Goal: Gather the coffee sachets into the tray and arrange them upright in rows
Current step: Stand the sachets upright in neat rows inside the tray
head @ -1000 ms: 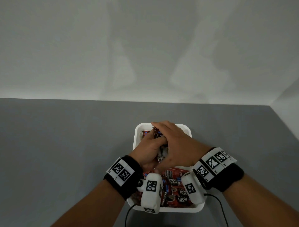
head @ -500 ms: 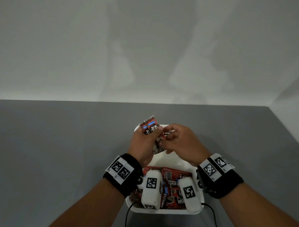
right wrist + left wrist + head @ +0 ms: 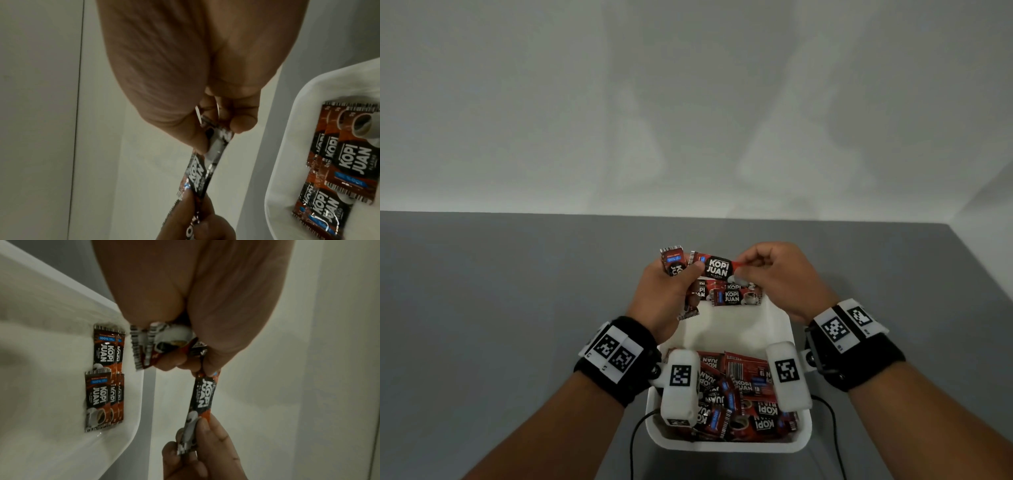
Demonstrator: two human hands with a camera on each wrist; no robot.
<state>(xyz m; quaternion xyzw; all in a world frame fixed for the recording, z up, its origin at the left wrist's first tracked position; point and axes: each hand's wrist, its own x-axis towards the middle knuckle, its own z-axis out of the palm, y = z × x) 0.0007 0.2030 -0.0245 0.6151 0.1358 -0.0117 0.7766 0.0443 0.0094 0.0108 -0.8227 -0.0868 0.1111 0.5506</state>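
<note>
Left of centre in the head view, my left hand point(image 3: 667, 291) is curled round a small bundle of sachets point(image 3: 673, 262), tops poking up above the fingers point(image 3: 697, 269). Its thumb and fingertip also pinch the left end of one sachet point(image 3: 717, 268) stretched level across mid-frame, logo facing me. My right hand point(image 3: 779, 277), right of centre, pinches the other end between thumb and curled fingers. All this hangs above the far end of the white tray point(image 3: 726, 445), which sits on the grey tabletop point(image 3: 500, 308). Just below the stretched sachet, a short row point(image 3: 729, 294) stands upright against the tray's far wall. Tray middle is bare. At lower centre, near end, a loose pile point(image 3: 743, 401) lies jumbled, partly behind my wrist cameras.
</note>
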